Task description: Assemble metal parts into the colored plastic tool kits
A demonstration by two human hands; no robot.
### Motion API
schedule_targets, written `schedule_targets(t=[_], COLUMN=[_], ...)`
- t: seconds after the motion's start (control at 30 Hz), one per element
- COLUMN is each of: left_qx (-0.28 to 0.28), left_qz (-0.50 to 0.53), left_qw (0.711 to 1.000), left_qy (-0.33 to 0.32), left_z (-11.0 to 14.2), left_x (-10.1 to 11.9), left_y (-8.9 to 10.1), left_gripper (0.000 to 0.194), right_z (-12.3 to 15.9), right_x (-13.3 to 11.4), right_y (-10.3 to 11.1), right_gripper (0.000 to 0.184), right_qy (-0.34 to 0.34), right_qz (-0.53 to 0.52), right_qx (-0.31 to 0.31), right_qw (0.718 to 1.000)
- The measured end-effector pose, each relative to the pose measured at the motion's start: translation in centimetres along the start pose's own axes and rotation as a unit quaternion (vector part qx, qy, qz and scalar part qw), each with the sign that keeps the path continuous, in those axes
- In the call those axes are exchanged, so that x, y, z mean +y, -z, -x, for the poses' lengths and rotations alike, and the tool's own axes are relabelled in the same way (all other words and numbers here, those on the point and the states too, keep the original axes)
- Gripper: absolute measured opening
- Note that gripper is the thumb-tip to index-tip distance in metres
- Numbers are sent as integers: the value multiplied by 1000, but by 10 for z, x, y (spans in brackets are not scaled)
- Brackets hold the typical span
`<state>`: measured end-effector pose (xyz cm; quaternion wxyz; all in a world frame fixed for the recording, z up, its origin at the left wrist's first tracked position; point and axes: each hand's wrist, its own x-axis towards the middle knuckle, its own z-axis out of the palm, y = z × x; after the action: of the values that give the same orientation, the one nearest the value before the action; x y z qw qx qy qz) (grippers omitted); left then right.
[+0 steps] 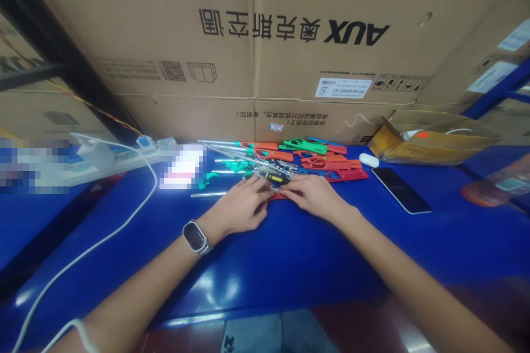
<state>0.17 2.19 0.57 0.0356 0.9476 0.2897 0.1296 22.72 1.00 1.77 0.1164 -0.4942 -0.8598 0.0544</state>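
A pile of long-nozzle lighters (290, 159) with red, green and teal handles lies on the blue table (290, 253) against the cardboard box. My left hand (242, 207), with a smartwatch on its wrist, and my right hand (312, 196) rest together at the near edge of the pile. Both hands' fingers are curled and pinch a small red piece (276, 195) between them, just below a yellow-and-black tool (276, 177). What exactly the red piece is I cannot make out.
A big AUX cardboard box (265, 38) walls off the back. A black phone (401, 190) and a small white case (368, 160) lie to the right, beside a yellow padded envelope (430, 143). A power strip (124, 157) with a white cable (103, 237) sits at the left.
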Motion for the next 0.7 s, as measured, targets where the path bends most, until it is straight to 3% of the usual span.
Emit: schedule_targets(t=[0.33,0.43,0.57,0.7], left_qx=[51,67,58,67], left_qz=[117,132,131,129], left_qw=[991,989,990,989], left_qy=[37,27,0,-4], left_z=[0,-1,-2,-3], left_x=[-13,-17,-19,-22], left_y=[-7,-10,-13,-16], left_gripper=[9,11,21,26], right_z=[12,16,18,14], right_x=[-25,-33,-30,-15], right_y=[3,2,-8,-20], right_gripper=[35,35,35,31], right_qy=[-20,-23,-29,4], right_qz=[134,142,134,62], right_qx=[-44,-41,-2,71], right_qw=[990,989,991,996])
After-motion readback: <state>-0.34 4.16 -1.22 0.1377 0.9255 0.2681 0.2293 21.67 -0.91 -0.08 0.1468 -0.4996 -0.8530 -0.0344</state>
